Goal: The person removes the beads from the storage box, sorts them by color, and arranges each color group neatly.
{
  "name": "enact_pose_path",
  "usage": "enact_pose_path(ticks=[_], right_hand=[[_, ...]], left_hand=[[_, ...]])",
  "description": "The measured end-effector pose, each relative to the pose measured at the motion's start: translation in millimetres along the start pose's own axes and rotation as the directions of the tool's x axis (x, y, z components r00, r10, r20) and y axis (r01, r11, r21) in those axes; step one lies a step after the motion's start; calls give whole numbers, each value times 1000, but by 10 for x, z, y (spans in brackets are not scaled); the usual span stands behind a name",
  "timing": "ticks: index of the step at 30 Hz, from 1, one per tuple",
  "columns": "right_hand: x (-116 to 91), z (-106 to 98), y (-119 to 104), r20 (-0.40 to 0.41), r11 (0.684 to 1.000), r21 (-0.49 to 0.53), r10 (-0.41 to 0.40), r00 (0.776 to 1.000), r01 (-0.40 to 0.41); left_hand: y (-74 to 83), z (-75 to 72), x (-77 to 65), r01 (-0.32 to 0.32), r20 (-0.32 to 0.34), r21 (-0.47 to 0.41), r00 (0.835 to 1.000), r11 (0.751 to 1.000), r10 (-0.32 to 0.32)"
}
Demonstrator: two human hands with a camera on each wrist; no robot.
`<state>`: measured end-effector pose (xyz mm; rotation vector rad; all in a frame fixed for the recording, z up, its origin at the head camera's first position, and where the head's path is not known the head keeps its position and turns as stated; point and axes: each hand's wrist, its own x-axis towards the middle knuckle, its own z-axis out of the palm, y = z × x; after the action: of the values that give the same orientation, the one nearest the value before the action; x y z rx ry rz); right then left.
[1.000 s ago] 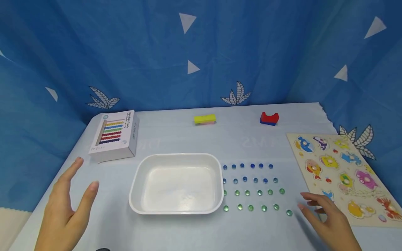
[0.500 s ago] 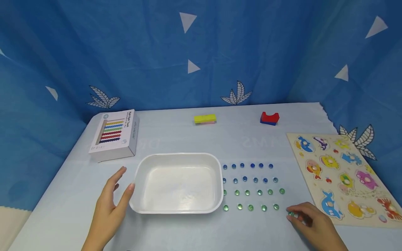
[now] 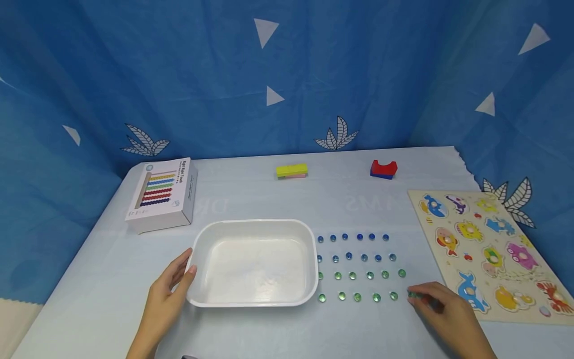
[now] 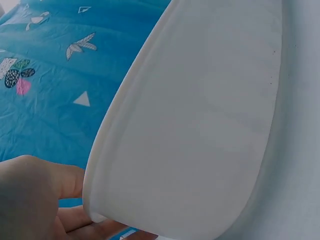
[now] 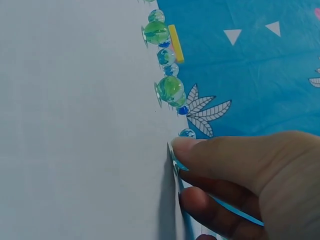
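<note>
A white plastic tray (image 3: 252, 264) lies in the middle of the table. My left hand (image 3: 166, 296) holds its left rim, thumb on one side and fingers reaching under the edge, as the left wrist view of the tray (image 4: 190, 120) shows. Right of the tray, blue glass beads (image 3: 359, 237) and green glass beads (image 3: 369, 275) form rows. At the right end of the nearest row, my right hand (image 3: 448, 314) pinches a green glass bead (image 3: 411, 294) between thumb and fingertips; the fingers partly hide it.
A wooden sea-animal puzzle board (image 3: 441, 269) lies close to my right hand. An abacus box (image 3: 162, 194) stands at the back left. Stacked yellow blocks (image 3: 292, 170) and a red block on a blue one (image 3: 383, 168) are near the blue curtain (image 3: 215, 75).
My left hand has moved right and taken hold of the tray's rim. My right hand has moved left to the last green glass bead, pinched it and shifted it slightly away from me.
</note>
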<state>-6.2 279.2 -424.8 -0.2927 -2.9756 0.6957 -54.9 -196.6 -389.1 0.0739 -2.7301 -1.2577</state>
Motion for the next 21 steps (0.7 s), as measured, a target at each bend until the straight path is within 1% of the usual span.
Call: enact_pose_path(ticks=[5,8,11,13,16,21], right_hand=[[13,23,15,-48,1000,16,-19,999,20],[15,40,21,-62,999,24,-20,998,22],[18,48,18,-60,999,28,-16,998,18],[19,52,17,-42,999,31,-11,999,13],[14,60,17,-19,1000,28,-8,1000,9],[12,72,27,-21,1000,24,-12,1000,13]], left_hand=[[-39,15,11,27,-18,-5,999,1000,-27],[-60,23,17,24,-24,-17,999,1000,-25],[-78,26,19,24,-26,-27,999,999,-25],[-90,27,18,25,-29,-21,999,999,-25],[-101,28,13,32,-30,-3,999,999,-32],[-106,36,7,26,-37,22,999,999,-25]])
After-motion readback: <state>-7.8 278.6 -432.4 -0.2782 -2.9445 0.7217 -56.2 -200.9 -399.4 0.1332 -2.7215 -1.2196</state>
